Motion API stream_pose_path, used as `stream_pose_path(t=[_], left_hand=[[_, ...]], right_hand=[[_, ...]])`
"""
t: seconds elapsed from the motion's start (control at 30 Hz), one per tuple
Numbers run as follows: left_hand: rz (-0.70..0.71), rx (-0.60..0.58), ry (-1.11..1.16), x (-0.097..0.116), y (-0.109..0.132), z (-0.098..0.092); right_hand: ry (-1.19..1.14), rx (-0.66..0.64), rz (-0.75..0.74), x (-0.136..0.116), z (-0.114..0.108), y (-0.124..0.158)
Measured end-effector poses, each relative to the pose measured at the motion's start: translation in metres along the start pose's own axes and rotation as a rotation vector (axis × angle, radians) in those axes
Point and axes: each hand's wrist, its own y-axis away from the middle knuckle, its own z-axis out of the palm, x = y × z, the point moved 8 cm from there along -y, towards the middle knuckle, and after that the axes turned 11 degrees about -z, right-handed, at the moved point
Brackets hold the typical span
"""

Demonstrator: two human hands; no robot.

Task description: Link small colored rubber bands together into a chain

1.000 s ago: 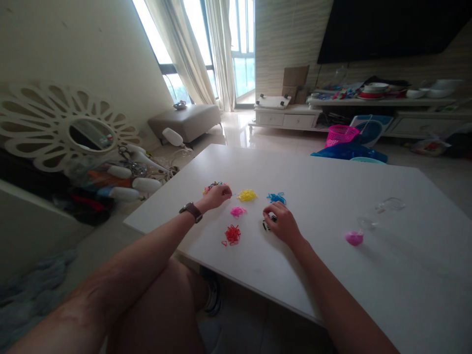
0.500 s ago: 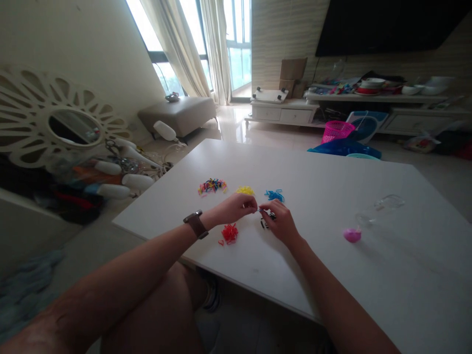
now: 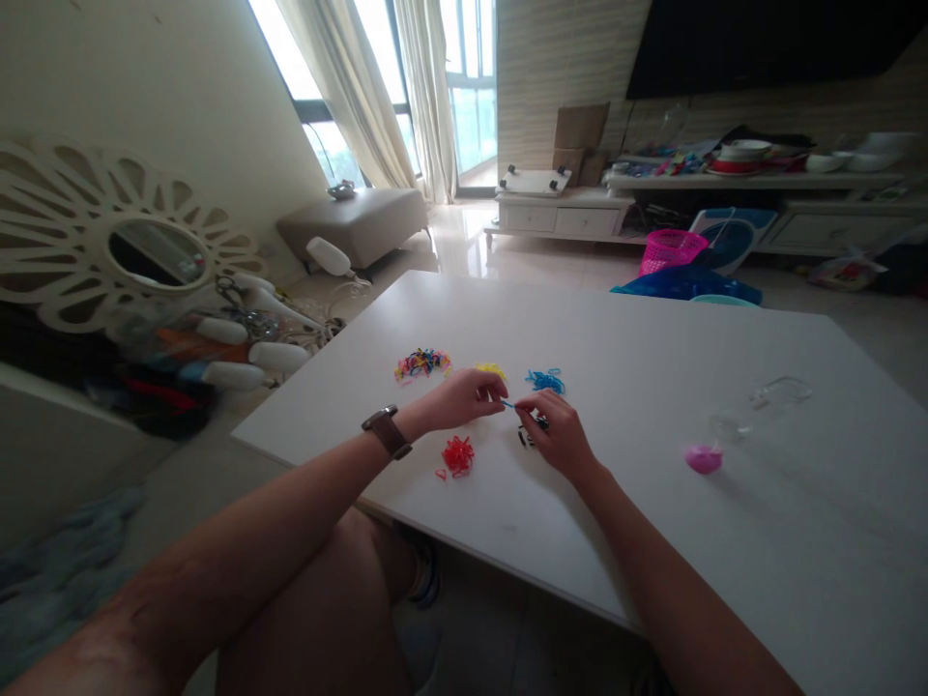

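Observation:
Between the fingertips of my left hand [image 3: 478, 394] and my right hand [image 3: 555, 425] a small blue rubber band [image 3: 508, 404] is stretched, each hand pinching one end. Both hands are just above the white table [image 3: 616, 541]. Under my right hand lie black rubber bands [image 3: 523, 437], partly hidden. A pile of yellow bands [image 3: 493, 370] shows behind my left hand, and blue bands [image 3: 545, 381] lie beyond my right. Nearer me is a heap of red bands [image 3: 458, 455]. Mixed-colour bands [image 3: 422, 363] sit to the left.
On the table's right side are a pink rounded object [image 3: 703, 459] and clear plastic pieces [image 3: 779, 391]. White lamp shades [image 3: 279, 357] and a flower-shaped mirror [image 3: 156, 251] stand off the left edge. A pink basket [image 3: 673, 253] is beyond the far edge.
The blue band now shows stretched between my fingertips, which are slightly further apart. The whole view has shifted a little, with things appearing further right.

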Motion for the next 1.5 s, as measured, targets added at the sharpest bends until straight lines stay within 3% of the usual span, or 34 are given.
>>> stream_pose_path(t=[0.33, 0.9, 1.2, 1.5], left_hand=[[0.116, -0.013, -0.017, 0.000, 0.000, 0.000], [0.091, -0.041, -0.057, 0.002, -0.002, -0.002], [0.057, 0.008, -0.006, -0.009, -0.007, -0.021], [0.113, -0.056, -0.005, 0.005, -0.003, 0.005]], right_hand=[[0.011, -0.003, 0.001, 0.003, 0.002, 0.001], [-0.002, 0.003, 0.045, 0.001, 0.002, 0.000], [-0.077, 0.150, 0.193, 0.014, -0.012, 0.000], [-0.142, 0.119, 0.210, 0.015, -0.004, 0.002]])
